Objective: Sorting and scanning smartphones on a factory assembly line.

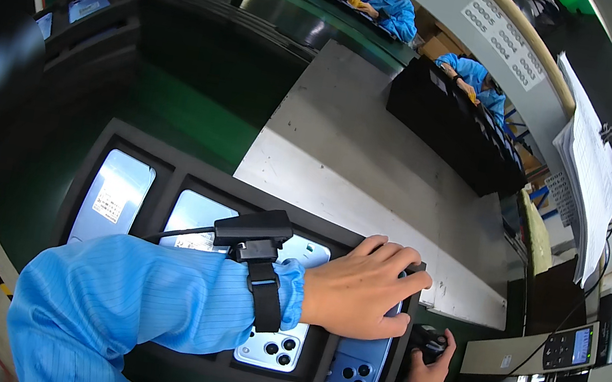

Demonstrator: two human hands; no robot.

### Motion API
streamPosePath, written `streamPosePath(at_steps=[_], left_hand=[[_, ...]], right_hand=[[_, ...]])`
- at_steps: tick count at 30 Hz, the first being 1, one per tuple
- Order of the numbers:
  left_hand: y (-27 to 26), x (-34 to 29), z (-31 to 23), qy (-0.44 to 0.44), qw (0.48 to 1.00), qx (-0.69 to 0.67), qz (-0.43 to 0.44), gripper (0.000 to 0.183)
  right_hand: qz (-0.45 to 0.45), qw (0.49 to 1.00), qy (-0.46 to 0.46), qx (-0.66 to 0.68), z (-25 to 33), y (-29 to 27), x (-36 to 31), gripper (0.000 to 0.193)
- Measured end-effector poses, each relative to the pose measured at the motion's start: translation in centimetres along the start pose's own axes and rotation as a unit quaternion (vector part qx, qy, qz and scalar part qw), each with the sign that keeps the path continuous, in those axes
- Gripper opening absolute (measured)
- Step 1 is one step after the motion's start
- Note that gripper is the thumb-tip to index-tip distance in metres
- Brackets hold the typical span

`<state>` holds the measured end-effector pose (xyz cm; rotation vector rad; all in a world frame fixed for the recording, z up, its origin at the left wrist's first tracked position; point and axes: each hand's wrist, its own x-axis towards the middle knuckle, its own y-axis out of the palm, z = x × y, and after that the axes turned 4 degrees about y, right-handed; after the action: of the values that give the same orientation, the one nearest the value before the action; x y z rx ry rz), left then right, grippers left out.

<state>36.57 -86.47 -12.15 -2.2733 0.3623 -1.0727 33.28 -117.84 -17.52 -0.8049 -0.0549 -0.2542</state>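
My left arm, in a blue striped sleeve, reaches rightward across a black foam tray (138, 137). At the tray's right end my left hand (362, 291) lies palm down, fingers and thumb bent around a dark blue phone (362, 354) whose cameras face up; the hand hides its upper part. Beside it, under my wrist, is a light-coloured phone (269, 349) with three lenses. Two more pale blue phones, one with a white label (107, 206), fill the left compartments. Just right of the tray my right hand (426, 380) is closed around a black handheld device (427, 340).
Past the tray lies a grey metal plate (345, 149), with a black box (446, 125) of upright slots on it. To the right stand a machine with a small screen (580, 347) and clipped papers (589, 169). Two co-workers (374, 0) in blue sit across the bench.
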Motion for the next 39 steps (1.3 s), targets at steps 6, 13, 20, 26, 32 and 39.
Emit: streamPosePath(at_steps=[6,13,20,26,32,39], left_hand=[[-0.3,0.0,0.0,-0.001,1.0,-0.003,-0.004,0.049],[-0.3,0.3,0.0,0.01,1.0,0.011,-0.009,0.049],[-0.6,-0.2,0.1,0.004,1.0,0.012,0.005,0.049],[-0.3,0.2,0.0,0.02,1.0,0.011,-0.003,0.048],[-0.6,0.4,0.3,0.0,1.0,0.008,0.019,0.049],[-0.1,0.0,0.2,0.02,1.0,0.01,-0.005,0.047]], right_hand=[[0.007,1.0,-0.007,0.013,-0.6,0.1,0.7,0.069],[-0.008,1.0,-0.005,-0.024,-0.1,0.0,0.5,0.069],[-0.006,0.999,0.007,-0.039,0.6,0.3,0.0,0.07],[-0.034,0.995,-0.038,-0.08,0.2,0.2,0.3,0.066],[-0.054,0.996,-0.028,-0.065,0.1,0.4,0.3,0.069],[-0.279,0.95,-0.079,0.115,-1.4,-2.0,-0.6,0.052]])
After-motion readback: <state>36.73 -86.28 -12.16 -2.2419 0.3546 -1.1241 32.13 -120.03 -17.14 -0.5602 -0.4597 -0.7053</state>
